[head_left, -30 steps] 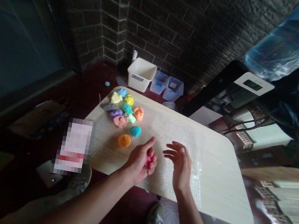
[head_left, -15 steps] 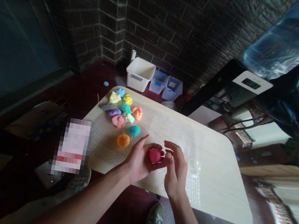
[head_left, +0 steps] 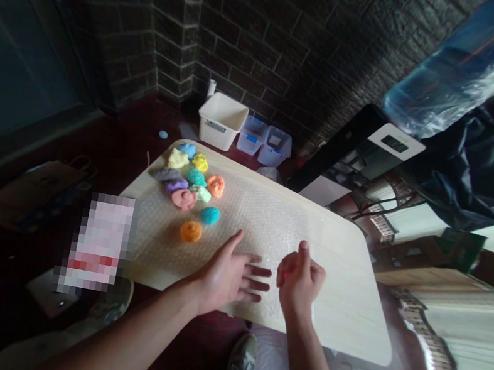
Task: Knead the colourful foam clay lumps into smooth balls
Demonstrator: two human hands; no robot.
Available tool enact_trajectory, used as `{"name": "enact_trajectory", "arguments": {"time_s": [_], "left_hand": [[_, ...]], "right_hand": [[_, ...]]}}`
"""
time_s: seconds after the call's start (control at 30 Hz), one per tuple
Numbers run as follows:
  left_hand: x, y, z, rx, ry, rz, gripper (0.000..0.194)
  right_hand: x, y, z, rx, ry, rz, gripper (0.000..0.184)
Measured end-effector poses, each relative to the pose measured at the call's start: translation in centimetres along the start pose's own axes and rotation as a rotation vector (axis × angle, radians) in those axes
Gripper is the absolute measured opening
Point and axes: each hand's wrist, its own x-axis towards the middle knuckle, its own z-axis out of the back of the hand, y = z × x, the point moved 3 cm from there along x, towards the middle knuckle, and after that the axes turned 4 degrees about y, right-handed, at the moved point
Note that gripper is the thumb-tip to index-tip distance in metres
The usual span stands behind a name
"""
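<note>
My left hand (head_left: 230,278) is open above the table, palm showing and fingers spread, with nothing in it. Just to its right, my right hand (head_left: 300,279) is closed in a fist with the thumb up. A sliver of a red lump of modelling clay (head_left: 287,274) shows between its fingers; the rest of the lump is hidden. Nearest my left hand lie an orange clay lump (head_left: 191,232) and a teal clay ball (head_left: 210,215). Behind them is a cluster of clay lumps, among them a pink one (head_left: 183,199), a peach-orange one (head_left: 215,186) and a purple one (head_left: 176,185).
Bubble wrap (head_left: 261,213) covers much of the pale wooden table (head_left: 352,293). Beyond the table's far edge stand a white basket (head_left: 219,132) and two clear plastic bins (head_left: 274,151). A water dispenser (head_left: 395,142) with a large blue bottle is at the right.
The red clay lump has passed from my left hand into my right, which has closed around it. My left hand's fingers have straightened and spread, and the hands have moved apart.
</note>
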Motion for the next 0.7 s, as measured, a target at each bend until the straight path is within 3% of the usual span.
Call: {"name": "enact_trajectory", "arguments": {"time_s": [0.1,0.17,0.23,0.37,0.5,0.57,0.63,0.7], "left_hand": [[0.1,-0.6,0.0,0.076,-0.033,-0.073,0.077],[0.2,-0.5,-0.2,0.094,-0.047,-0.076,0.070],[0.4,-0.3,-0.2,0.062,-0.093,-0.082,0.057],[0.5,-0.2,-0.3,-0.167,-0.129,-0.170,0.040],[0.3,-0.9,0.0,-0.364,-0.116,-0.304,0.035],[0.0,-1.3,0.3,-0.404,-0.164,-0.342,0.035],[-0.3,-1.8,0.6,-0.401,-0.245,-0.364,0.032],[-0.5,-2.2,0.6,-0.377,-0.277,-0.392,0.028]], "right_hand": [[1.1,-0.6,0.2,0.421,-0.035,-0.317,0.065],[1.3,-0.5,-0.2,0.549,0.072,-0.448,0.063],[1.1,-0.2,-0.8,0.591,0.203,-0.484,0.063],[-0.4,0.4,-2.3,0.483,0.370,-0.306,0.058],[-2.7,1.2,-3.4,0.097,0.502,-0.029,0.055],[-3.2,1.4,-3.6,-0.029,0.559,0.067,0.052],[-2.9,1.4,-3.1,-0.015,0.511,0.122,0.050],[-1.8,0.8,-2.2,0.103,0.383,0.114,0.049]]}}
